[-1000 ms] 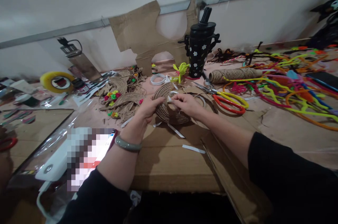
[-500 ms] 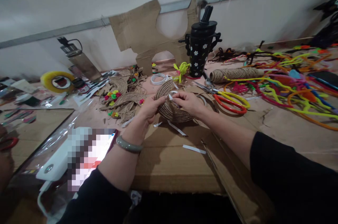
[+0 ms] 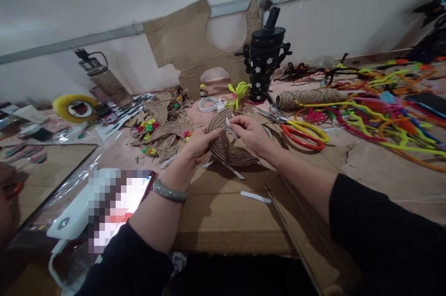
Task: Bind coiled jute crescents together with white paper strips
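Note:
My left hand (image 3: 199,145) is closed on the left side of a curved, crescent-shaped piece of coiled jute twine (image 3: 240,157), thumb on top. At the upper inner edge of that piece, my right hand (image 3: 250,134) pinches a thin white strip (image 3: 234,138), which curls down from the fingertips. Whether the strip's other end is stuck to the twine is hard to make out. Beneath both hands lies a sheet of cardboard (image 3: 216,212) with loose white strips (image 3: 256,197) on it. Similar twine pieces (image 3: 170,133) with coloured pompoms rest left of my left hand.
Red- and yellow-handled scissors (image 3: 303,135) lie to the right, near a twine roll (image 3: 310,97) and bright pipe cleaners (image 3: 386,119). A black tumbler (image 3: 261,63) stands behind. Yellow tape (image 3: 75,108) and a phone (image 3: 121,207) are on the left. Another person's hand (image 3: 10,194) shows at the left edge.
My right hand has lifted slightly away from the twine piece, and more of the curled white strip now shows below its fingers. The twine piece has tilted a little; my left hand still grips it.

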`<control>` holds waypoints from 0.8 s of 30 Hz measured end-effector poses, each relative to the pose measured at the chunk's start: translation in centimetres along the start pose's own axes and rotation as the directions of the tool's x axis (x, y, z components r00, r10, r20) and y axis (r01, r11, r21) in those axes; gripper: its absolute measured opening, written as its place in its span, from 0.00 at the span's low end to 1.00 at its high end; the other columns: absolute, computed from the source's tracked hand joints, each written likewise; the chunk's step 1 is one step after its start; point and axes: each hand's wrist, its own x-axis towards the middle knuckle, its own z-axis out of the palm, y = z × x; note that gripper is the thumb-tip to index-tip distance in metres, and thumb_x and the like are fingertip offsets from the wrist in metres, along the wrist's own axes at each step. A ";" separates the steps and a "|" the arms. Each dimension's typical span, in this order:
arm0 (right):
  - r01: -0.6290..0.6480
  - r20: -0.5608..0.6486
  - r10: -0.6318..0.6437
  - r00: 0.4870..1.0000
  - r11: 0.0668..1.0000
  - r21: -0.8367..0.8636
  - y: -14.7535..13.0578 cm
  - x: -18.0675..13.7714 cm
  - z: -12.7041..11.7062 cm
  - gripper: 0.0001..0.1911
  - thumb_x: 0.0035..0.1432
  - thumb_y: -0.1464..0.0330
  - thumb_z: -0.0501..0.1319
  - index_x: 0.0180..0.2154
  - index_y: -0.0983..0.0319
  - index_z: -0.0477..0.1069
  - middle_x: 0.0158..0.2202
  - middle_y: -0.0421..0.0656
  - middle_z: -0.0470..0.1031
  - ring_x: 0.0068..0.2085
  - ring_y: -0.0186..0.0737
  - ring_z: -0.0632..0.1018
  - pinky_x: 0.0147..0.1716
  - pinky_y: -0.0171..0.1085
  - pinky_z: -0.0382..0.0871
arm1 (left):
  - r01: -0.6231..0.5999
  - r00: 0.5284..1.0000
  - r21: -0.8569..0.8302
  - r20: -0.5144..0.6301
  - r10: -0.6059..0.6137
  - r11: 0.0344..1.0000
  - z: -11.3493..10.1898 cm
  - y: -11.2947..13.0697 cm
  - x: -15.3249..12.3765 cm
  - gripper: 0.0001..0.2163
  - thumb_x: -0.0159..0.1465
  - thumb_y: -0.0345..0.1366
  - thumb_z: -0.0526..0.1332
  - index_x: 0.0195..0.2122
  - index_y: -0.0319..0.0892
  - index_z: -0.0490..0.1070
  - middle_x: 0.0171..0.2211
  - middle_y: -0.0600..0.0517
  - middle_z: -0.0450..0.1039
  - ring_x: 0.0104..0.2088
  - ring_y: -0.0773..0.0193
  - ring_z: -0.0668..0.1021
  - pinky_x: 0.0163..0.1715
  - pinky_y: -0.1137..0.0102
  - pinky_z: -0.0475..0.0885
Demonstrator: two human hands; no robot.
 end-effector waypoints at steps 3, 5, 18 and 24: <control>0.008 0.085 -0.001 0.996 0.997 -0.079 -0.2 -0.2 -0.1 0.09 0.51 0.64 0.57 0.31 0.62 0.70 0.24 0.38 0.68 0.25 0.31 0.65 0.27 0.33 0.59 | 0.012 0.999 -0.001 0.030 -0.012 1.000 -0.1 0.0 0.0 0.18 0.41 0.37 0.73 0.32 0.35 0.73 0.24 0.52 0.76 0.23 0.68 0.75 0.27 0.73 0.68; 0.022 0.134 -0.003 0.991 0.989 -0.145 -0.4 -0.4 -0.2 0.09 0.52 0.65 0.56 0.31 0.63 0.72 0.25 0.39 0.70 0.27 0.32 0.67 0.29 0.34 0.60 | 0.019 0.999 0.004 0.042 -0.019 1.000 -0.1 -0.1 0.1 0.18 0.42 0.38 0.73 0.32 0.36 0.74 0.24 0.52 0.76 0.24 0.68 0.75 0.27 0.73 0.68; 0.034 0.068 -0.023 0.997 0.986 -0.162 0.3 0.0 -0.3 0.07 0.51 0.68 0.56 0.31 0.64 0.70 0.28 0.40 0.71 0.30 0.33 0.69 0.33 0.34 0.62 | -0.028 0.995 -0.040 -0.097 0.024 0.999 0.0 0.0 0.5 0.18 0.38 0.40 0.73 0.28 0.36 0.74 0.21 0.52 0.75 0.21 0.68 0.74 0.24 0.74 0.67; -0.015 0.179 0.061 0.982 0.969 -0.247 -0.3 -0.3 -0.2 0.05 0.51 0.69 0.56 0.27 0.63 0.68 0.23 0.37 0.67 0.25 0.31 0.65 0.28 0.33 0.59 | -0.081 0.989 -0.017 -0.124 0.079 0.997 -0.2 -0.2 0.7 0.19 0.40 0.42 0.72 0.29 0.36 0.74 0.22 0.52 0.75 0.22 0.68 0.74 0.25 0.73 0.69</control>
